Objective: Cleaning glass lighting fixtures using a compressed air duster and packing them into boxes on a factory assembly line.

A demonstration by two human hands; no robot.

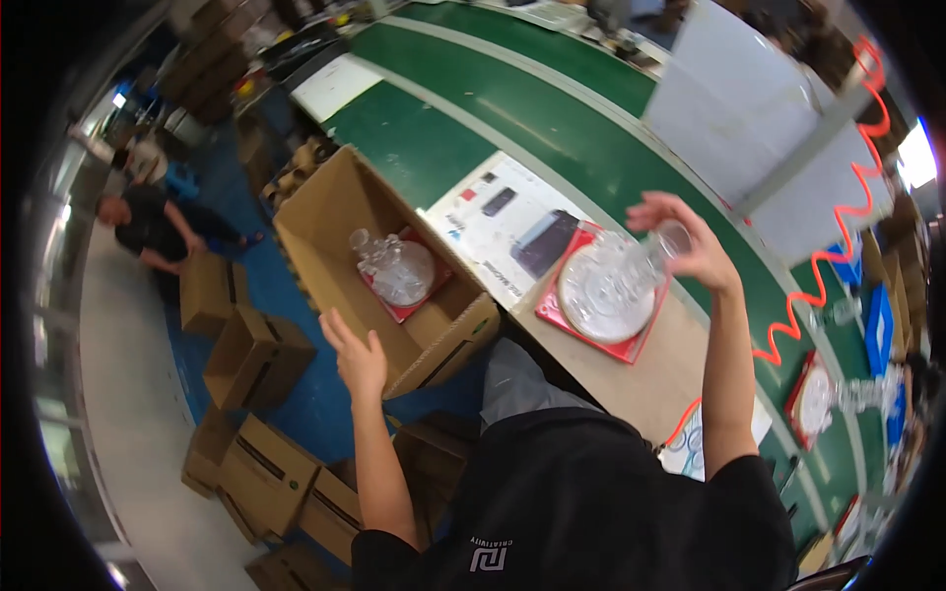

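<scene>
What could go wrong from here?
1. Slip or tip: the right hand is at the rim of the clear ornate piece on the bench, but a firm grip isn't evident, so it might topple.
2. Knocks: another clear piece sits in the open carton with no padding visible around it; anything bumping it could chip it, if it's brittle.
3. Trip: boxes crowd the floor to the person's left; stepping that way may be risky.

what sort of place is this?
Likely a factory or workshop packing area: a long green worktop, cardboard boxes on the blue floor, and similar clear pieces on red bases, one inside an open box.
</scene>
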